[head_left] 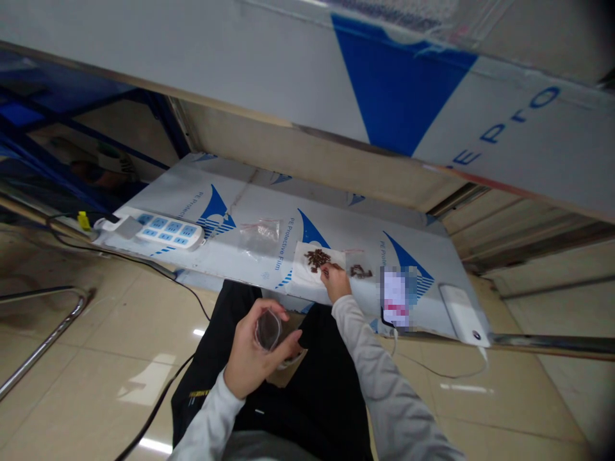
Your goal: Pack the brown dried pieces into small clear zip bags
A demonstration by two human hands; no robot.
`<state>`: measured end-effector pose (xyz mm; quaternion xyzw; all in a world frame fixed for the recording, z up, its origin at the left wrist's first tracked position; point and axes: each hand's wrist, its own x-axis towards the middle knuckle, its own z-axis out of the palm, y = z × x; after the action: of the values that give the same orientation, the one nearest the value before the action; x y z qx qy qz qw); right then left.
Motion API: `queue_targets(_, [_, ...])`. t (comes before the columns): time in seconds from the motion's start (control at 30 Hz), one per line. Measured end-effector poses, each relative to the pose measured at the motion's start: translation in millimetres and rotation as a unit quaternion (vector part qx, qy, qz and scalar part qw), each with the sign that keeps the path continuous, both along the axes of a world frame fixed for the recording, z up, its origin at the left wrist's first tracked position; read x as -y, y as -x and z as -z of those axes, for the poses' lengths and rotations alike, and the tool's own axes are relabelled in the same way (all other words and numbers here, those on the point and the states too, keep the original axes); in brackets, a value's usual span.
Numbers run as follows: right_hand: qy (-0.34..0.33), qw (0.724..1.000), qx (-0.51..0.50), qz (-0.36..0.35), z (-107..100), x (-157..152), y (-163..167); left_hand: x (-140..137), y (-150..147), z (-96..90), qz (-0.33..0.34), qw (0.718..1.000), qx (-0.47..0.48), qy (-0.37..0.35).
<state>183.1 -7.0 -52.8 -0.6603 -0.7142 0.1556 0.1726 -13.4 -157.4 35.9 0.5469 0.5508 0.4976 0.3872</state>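
Glossy cream floor tiles (106,301) surround a low metal bench (230,269), its smooth grey film printed with blue triangles. At the left end lies a white plastic power strip (166,232) with pale blue sockets, lengthwise along the front edge. Next comes a flat, wrinkled clear bag (262,235). Nearer the body, above the black-clothed lap, the left hand (252,355) curls around a small bag (269,330), thin and filmy, its mouth spread to an oval facing up; brown cardboard (283,376) shows behind the thumb. Ahead and to the right of that mouth, a loose pile of brown pieces (317,258), short, stubby and matt, sits on thin white paper (305,275), with no clear long axis. The right hand (336,282) is much nearer, fingertips at the pile's right edge; I cannot tell whether they are closed on a piece. Further right come another bag with brown pieces (360,271), a phone (394,299) and a smooth white oblong device (464,314)
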Motion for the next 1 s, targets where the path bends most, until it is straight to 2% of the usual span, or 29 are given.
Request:
queue_targets(0.13, [0.004,0.999,-0.015,0.037,-17.6,5.2,4.8,-0.4,0.4,-2.8,-0.003,1.0,-0.009,-0.005])
queue_targets(0.2, [-0.006,0.998,-0.035,0.048,-38.7,21.1,11.0,-0.9,0.7,-4.2,0.001,1.0,-0.015,-0.006])
queue_targets(0.27, [-0.023,0.996,-0.083,0.038,-69.9,48.3,20.4,-1.4,0.4,-4.7,0.012,1.0,-0.022,-0.004])
queue_targets(0.3, [-0.041,0.987,-0.153,0.012,-87.7,64.6,26.1,-1.6,-0.1,-4.6,0.018,1.0,-0.023,-0.004])
queue_targets(0.37, [-0.033,0.965,-0.247,-0.084,-122.1,97.0,38.4,-1.5,-1.8,-4.1,0.032,0.999,-0.016,-0.008])
queue_targets(0.43, [-0.032,0.951,-0.264,-0.16,-147.3,121.5,50.2,-0.8,-3.9,-3.8,0.05,0.999,0.001,-0.012])
queue_targets(0.5, [-0.03,0.952,-0.219,-0.212,-159.3,134.3,58.6,0.5,-5.9,-4.5,0.068,0.997,0.011,-0.019])
queue_targets(0.67, [-0.043,0.965,-0.073,-0.249,-160.1,136.5,63.6,2.7,-7.2,-9.3,0.077,0.996,-0.026,-0.046])
queue_targets(0.73, [-0.045,0.958,-0.081,-0.273,-161.0,134.6,61.5,2.6,-6.9,-10.7,0.073,0.996,-0.036,-0.045])
queue_targets(0.83, [-0.021,0.938,-0.182,-0.294,-154.9,122.2,50.8,2.1,-6.4,-10.9,0.067,0.997,-0.036,-0.027])
queue_targets(0.9, [-0.024,0.944,-0.242,-0.223,-136.0,101.3,37.9,2.0,-6.2,-9.7,0.053,0.998,-0.026,-0.006])
queue_targets(0.93, [-0.043,0.957,-0.245,-0.151,-121.3,87.3,30.6,1.9,-6.2,-8.9,0.043,0.999,-0.019,0.003])
queue_targets(1.0, [-0.062,0.983,-0.167,-0.047,-84.9,56.0,16.5,1.9,-6.1,-7.2,0.029,1.0,-0.007,0.011])
